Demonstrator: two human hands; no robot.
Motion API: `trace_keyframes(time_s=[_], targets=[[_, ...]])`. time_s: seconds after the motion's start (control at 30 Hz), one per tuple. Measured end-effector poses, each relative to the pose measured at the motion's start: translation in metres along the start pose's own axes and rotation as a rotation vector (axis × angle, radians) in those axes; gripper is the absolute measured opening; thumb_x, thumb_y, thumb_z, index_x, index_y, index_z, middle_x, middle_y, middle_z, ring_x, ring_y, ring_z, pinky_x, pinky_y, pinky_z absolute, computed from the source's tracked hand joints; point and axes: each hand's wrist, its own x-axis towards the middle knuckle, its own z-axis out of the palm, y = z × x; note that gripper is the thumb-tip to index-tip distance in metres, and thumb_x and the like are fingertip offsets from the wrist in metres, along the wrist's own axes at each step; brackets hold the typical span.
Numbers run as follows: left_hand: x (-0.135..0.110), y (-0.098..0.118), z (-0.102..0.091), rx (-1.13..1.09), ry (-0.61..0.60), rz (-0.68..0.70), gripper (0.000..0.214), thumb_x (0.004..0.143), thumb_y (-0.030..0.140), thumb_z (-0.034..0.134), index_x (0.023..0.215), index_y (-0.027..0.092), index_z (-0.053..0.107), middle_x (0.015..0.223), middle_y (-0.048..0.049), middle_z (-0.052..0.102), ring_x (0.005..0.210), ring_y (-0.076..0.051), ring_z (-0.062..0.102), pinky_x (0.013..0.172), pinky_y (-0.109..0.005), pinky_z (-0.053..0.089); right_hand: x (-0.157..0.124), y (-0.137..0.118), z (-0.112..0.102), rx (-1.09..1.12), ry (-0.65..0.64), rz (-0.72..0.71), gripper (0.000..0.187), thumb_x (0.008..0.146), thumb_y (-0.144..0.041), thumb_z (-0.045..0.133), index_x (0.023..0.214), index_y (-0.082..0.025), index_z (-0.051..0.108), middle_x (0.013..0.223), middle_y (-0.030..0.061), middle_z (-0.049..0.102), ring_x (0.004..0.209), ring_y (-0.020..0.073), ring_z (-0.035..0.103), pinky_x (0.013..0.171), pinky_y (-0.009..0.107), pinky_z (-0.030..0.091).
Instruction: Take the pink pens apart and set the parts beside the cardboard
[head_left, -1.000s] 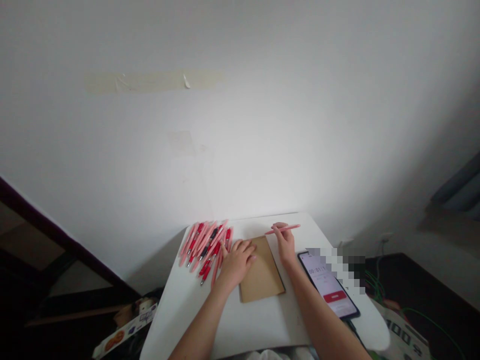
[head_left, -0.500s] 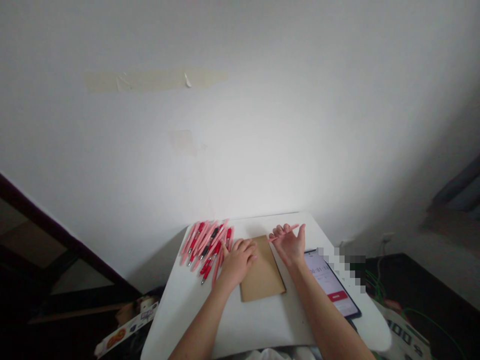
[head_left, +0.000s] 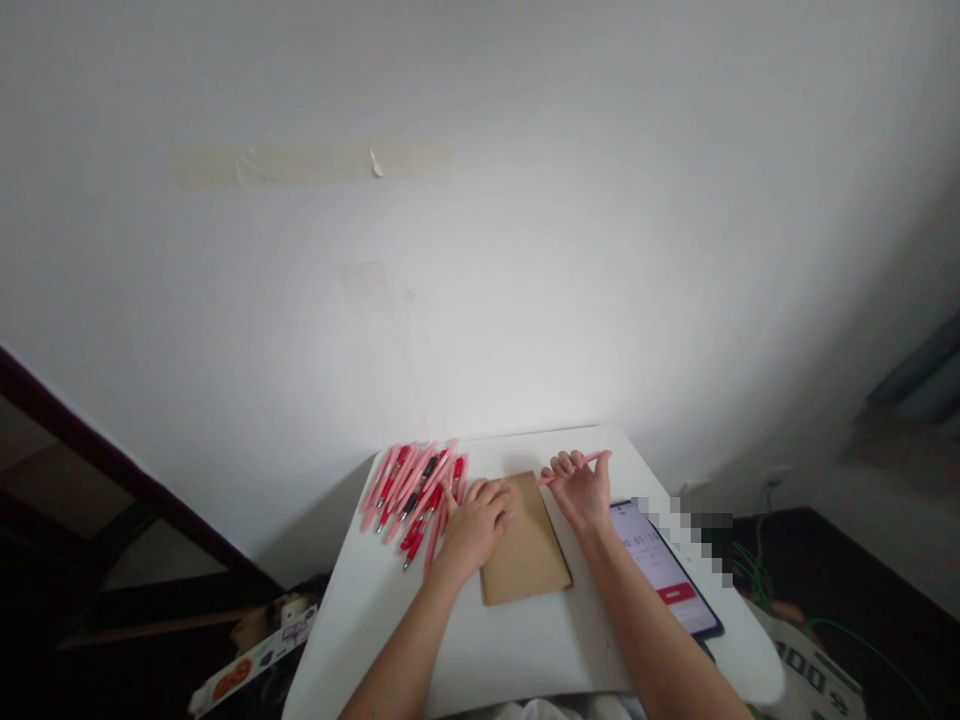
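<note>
My left hand (head_left: 478, 522) lies palm down, its fingers stretched over the upper left part of a brown kraft-covered notebook (head_left: 529, 550). Its thumb reaches toward a pile of pens (head_left: 412, 495), pink, red and black, on the left of the table; I cannot tell whether it touches them. Palm up beyond the notebook's upper right corner, my right hand (head_left: 581, 492) has its fingers curled around a slim pink pen (head_left: 596, 456). The thumb is at the pen's right end. Part of the pen is hidden behind the fingers.
A phone (head_left: 660, 570) showing a timer lies at the right of the white table (head_left: 525, 655), partly behind my right forearm. The table's back edge is near a pale wall (head_left: 495, 250). Green cables (head_left: 754, 570) hang by the right side, and boxes (head_left: 255, 660) stand low at the left.
My right thumb has come in against the end of the pink pen, where it stood apart before. My left hand and the notebook have stayed in place.
</note>
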Motion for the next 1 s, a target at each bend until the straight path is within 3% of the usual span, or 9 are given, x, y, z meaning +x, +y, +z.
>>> trace_keyframes(time_s=[0.2,0.37,0.5,0.6,0.83,0.9,0.97,1.0], targets=[[0.000,0.000,0.001,0.001,0.000,0.005,0.038,0.096,0.043,0.041,0.134,0.043,0.047,0.142,-0.0004,0.053,0.129,-0.027,0.044,0.106,-0.081,0.005,0.003,0.002,-0.002,0.132,-0.018,0.029,0.063,0.083,-0.081,0.027,0.058,-0.023,0.034,0.058,-0.0054,0.029,0.054,0.0142,0.033,0.063,0.034,0.039],[-0.001,-0.001,0.001,-0.009,0.008,0.010,0.037,0.097,0.043,0.040,0.133,0.042,0.048,0.141,-0.0003,0.053,0.129,-0.027,0.044,0.105,-0.082,0.004,0.005,0.005,-0.006,0.118,-0.020,0.021,0.051,0.084,-0.073,0.041,0.072,-0.025,0.053,0.062,-0.0040,0.041,0.058,0.0150,0.041,0.068,0.036,0.044],[-0.001,-0.001,0.001,-0.005,0.015,0.005,0.038,0.096,0.044,0.040,0.134,0.041,0.048,0.140,-0.0012,0.054,0.128,-0.027,0.045,0.105,-0.081,0.003,0.006,0.003,-0.005,0.111,-0.005,0.106,0.027,0.080,-0.048,0.060,0.096,-0.027,0.064,0.071,-0.0029,0.052,0.065,0.0143,0.050,0.071,0.036,0.049],[-0.001,-0.001,0.002,-0.016,0.012,0.004,0.037,0.097,0.044,0.038,0.133,0.042,0.049,0.141,-0.0012,0.053,0.129,-0.027,0.044,0.104,-0.082,0.002,0.005,-0.002,-0.003,0.046,0.034,0.150,0.030,0.071,-0.031,0.067,0.100,-0.025,0.065,0.077,-0.0021,0.056,0.070,0.0143,0.053,0.072,0.037,0.054],[-0.002,-0.002,0.001,0.017,-0.004,-0.004,0.038,0.097,0.045,0.037,0.133,0.041,0.049,0.140,-0.0019,0.054,0.128,-0.028,0.044,0.105,-0.081,0.004,0.011,-0.020,-0.008,-0.453,-0.006,0.045,0.025,0.065,-0.032,0.073,0.086,-0.019,0.069,0.077,0.0001,0.061,0.069,0.0143,0.056,0.062,0.034,0.058],[-0.002,-0.003,0.001,0.016,-0.003,-0.001,0.038,0.097,0.044,0.037,0.133,0.041,0.049,0.139,-0.0019,0.054,0.128,-0.028,0.044,0.106,-0.081,0.004,0.020,-0.027,-0.012,-0.731,0.055,-0.012,0.033,0.067,-0.031,0.069,0.098,-0.017,0.071,0.082,0.0020,0.065,0.063,0.0140,0.058,0.059,0.033,0.055],[-0.002,-0.003,0.002,-0.001,0.004,0.004,0.038,0.097,0.045,0.037,0.133,0.041,0.049,0.140,-0.0016,0.054,0.128,-0.027,0.044,0.106,-0.081,0.002,0.029,-0.034,-0.016,-1.173,0.070,-0.108,0.034,0.075,-0.028,0.060,0.106,-0.018,0.070,0.087,0.0033,0.069,0.065,0.0145,0.061,0.064,0.030,0.052],[-0.002,-0.004,0.003,-0.010,0.009,0.005,0.038,0.098,0.045,0.036,0.133,0.041,0.049,0.140,-0.0013,0.054,0.129,-0.027,0.044,0.105,-0.081,0.001,0.034,-0.037,-0.018,-1.252,0.076,-0.119,0.034,0.075,-0.026,0.060,0.107,-0.019,0.070,0.089,0.0038,0.070,0.069,0.0155,0.063,0.067,0.030,0.051]])
